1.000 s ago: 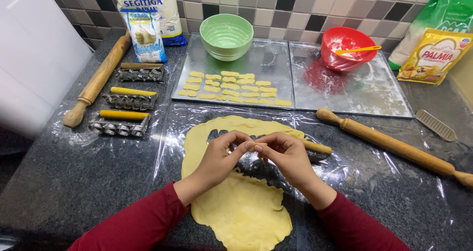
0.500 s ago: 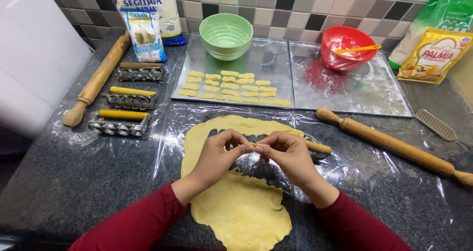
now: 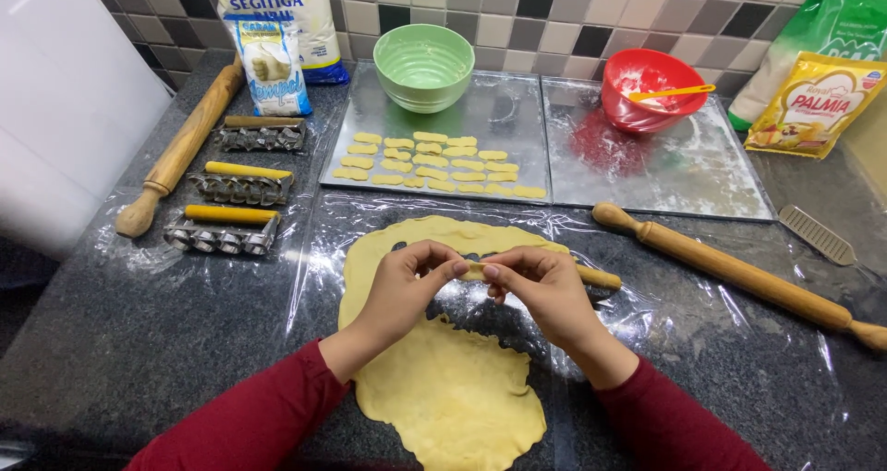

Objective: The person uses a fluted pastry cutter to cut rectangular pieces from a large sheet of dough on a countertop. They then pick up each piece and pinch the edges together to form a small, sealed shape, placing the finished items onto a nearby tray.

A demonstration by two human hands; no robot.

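My left hand (image 3: 404, 286) and my right hand (image 3: 540, 291) meet above a rolled-out sheet of yellow dough (image 3: 453, 388) on clear plastic film. Both pinch a small strip of dough (image 3: 474, 269) between their fingertips. Under my right hand lies a roller cutter with a yellow wooden handle (image 3: 599, 277), mostly hidden. A hole shows in the dough sheet below my hands. Several cut dough pieces (image 3: 434, 164) lie in rows on the left metal baking tray (image 3: 517, 120).
A wooden rolling pin (image 3: 739, 272) lies at the right, another (image 3: 180, 152) at the left. Three metal roller cutters (image 3: 236, 184) sit beside it. A green bowl (image 3: 423, 64), a red bowl (image 3: 647, 87) with a yellow spatula, a second tray (image 3: 702, 175), flour bags and a margarine pouch (image 3: 813, 106) stand behind.
My hands have stayed over the dough, fingers shifting slightly as they work the small strip between them. Nothing else moved.
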